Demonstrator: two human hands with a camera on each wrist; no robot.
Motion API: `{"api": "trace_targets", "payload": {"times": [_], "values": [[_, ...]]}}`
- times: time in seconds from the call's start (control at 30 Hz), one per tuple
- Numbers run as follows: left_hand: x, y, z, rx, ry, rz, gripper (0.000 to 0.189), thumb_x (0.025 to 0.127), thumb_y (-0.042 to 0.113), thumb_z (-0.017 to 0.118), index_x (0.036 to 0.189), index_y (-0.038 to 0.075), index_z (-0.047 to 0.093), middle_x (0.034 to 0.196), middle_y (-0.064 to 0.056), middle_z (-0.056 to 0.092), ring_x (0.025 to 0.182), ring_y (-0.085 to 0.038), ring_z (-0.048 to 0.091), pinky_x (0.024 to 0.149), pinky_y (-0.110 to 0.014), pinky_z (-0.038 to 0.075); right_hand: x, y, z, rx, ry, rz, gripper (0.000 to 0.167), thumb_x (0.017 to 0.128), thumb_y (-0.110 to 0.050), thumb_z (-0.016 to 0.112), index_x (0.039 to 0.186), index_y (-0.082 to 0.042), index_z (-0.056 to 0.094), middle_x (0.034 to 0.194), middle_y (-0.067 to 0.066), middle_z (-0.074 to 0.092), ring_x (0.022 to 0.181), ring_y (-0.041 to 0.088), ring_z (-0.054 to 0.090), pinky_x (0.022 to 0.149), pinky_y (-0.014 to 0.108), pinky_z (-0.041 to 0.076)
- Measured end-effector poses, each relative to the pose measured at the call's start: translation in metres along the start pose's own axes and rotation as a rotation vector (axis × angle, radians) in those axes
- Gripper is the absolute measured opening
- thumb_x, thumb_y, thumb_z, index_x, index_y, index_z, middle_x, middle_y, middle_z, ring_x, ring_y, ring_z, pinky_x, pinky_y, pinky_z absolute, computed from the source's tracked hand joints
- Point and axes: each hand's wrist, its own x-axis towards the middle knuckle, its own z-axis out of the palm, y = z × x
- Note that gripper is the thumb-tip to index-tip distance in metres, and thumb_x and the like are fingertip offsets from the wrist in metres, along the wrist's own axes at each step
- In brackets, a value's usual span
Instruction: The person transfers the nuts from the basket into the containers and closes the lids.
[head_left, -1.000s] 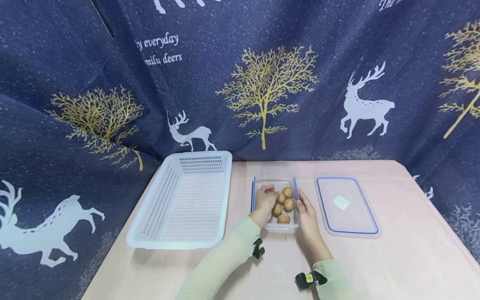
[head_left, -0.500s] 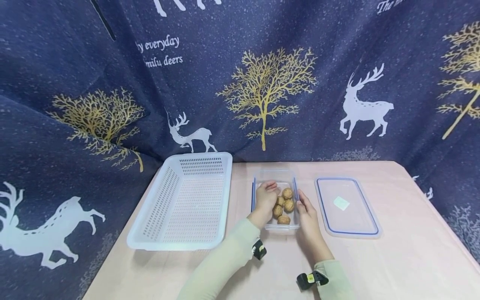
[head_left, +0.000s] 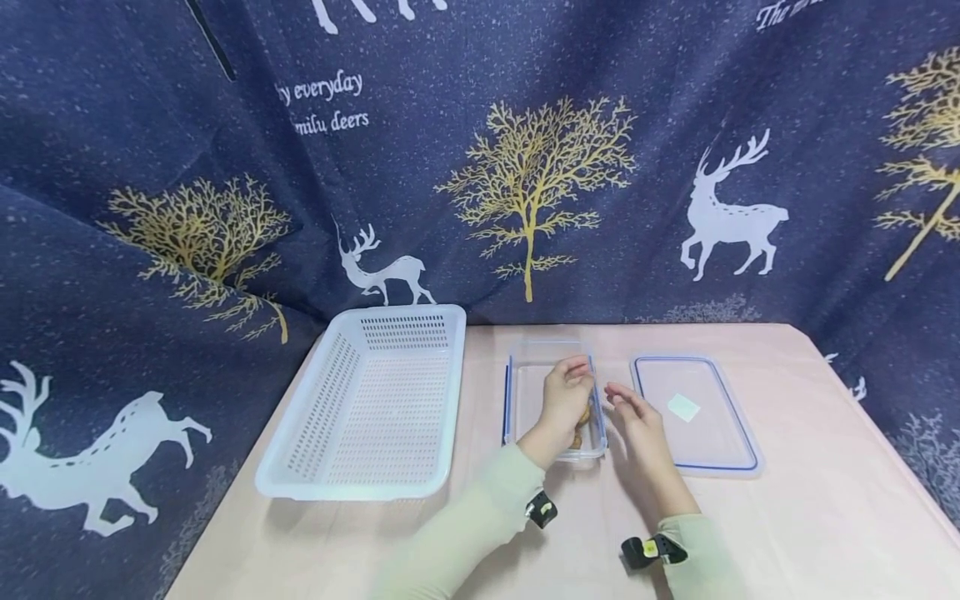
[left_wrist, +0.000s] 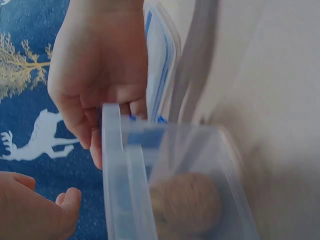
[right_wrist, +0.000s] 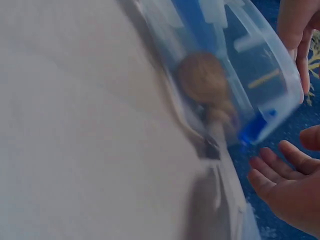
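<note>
A clear storage box (head_left: 531, 379) with blue-edged sides stands at the middle of the table. Several walnuts (head_left: 586, 413) lie in it toward the right side, mostly hidden in the head view by my left hand (head_left: 567, 400). That hand hovers over the box, fingers loosely extended, with nothing seen in its grasp. Just right of the box, my right hand (head_left: 643, 429) is held in the air with fingers loosely spread and apart from the wall. In the right wrist view, its palm (right_wrist: 295, 185) is bare. A blurred walnut (left_wrist: 192, 202) shows through the box in the left wrist view.
A white perforated plastic basket (head_left: 453, 400) stands on the left of the pink-covered table (head_left: 787, 533). To the right lies a clear lid (head_left: 697, 437) with a blue seal and a pale label. Behind hangs a dark blue cloth (head_left: 637, 75) printed with deer and trees.
My left hand has shifted right across the box and now covers most of the walnuts. The right hand has left the box's right wall and moved a little to the right.
</note>
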Motion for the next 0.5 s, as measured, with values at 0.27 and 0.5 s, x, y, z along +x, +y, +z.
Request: {"api": "trace_targets", "payload": {"times": [0.27,0.5], "values": [[-0.009,-0.001,0.024,0.055,-0.033,0.031,0.032,0.089,0.001,0.06,0.12,0.006,0.061,0.108,-0.002,0.066,0.104,-0.019,0.061,0.092,-0.034,0.052,0.001,-0.011,-0.042,-0.206,0.072,-0.086,0.044,0.105,-0.025,0.038,0.14,0.002,0.043,0.139,0.022,0.048,0.12,0.015,0.05,0.092,0.004,0.038],[-0.017,-0.005,0.047,0.047,-0.088,0.044,0.032,0.089,0.0,0.059,0.121,0.006,0.059,0.112,-0.005,0.064,0.107,-0.02,0.061,0.092,-0.03,0.051,0.002,-0.018,-0.08,-0.323,0.147,-0.067,0.048,0.105,-0.031,0.036,0.143,-0.002,0.042,0.141,0.021,0.047,0.104,-0.011,0.046,0.092,0.008,0.041]]}}
